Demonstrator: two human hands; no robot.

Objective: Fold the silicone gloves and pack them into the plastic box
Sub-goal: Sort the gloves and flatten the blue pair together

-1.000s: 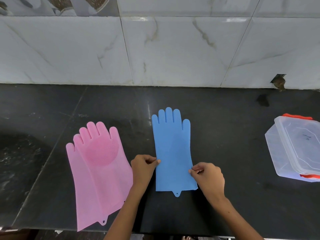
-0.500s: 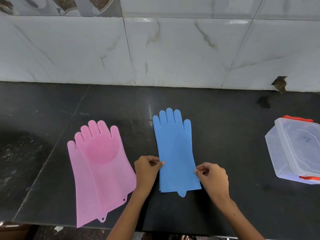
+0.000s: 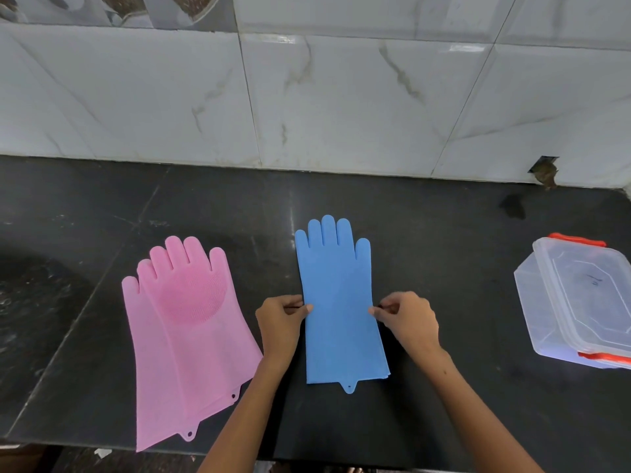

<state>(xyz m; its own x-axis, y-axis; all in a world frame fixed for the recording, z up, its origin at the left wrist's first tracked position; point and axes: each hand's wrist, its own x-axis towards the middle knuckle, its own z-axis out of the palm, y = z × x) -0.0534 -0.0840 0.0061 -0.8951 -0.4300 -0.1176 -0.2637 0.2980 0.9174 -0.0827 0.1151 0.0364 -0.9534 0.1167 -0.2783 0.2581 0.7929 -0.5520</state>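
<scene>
The blue silicone gloves [image 3: 338, 302] lie flat and stacked in the middle of the black counter, fingers pointing to the wall. My left hand [image 3: 281, 322] pinches their left edge at mid-length. My right hand [image 3: 408, 319] pinches the right edge at the same height. The pink silicone gloves [image 3: 187, 336] lie stacked to the left, palm bristles up, cuffs reaching the counter's front edge. The clear plastic box [image 3: 577, 302] with orange clips sits at the far right, its lid resting on it.
The black stone counter [image 3: 444, 254] runs back to a white tiled wall [image 3: 341, 97]. A small brown scrap [image 3: 546, 174] sits at the wall's base on the right. The counter's front edge [image 3: 341, 460] is just below my forearms.
Both hands have slid up the blue gloves' side edges, from near the cuff to mid-length. The gloves themselves have stayed flat.
</scene>
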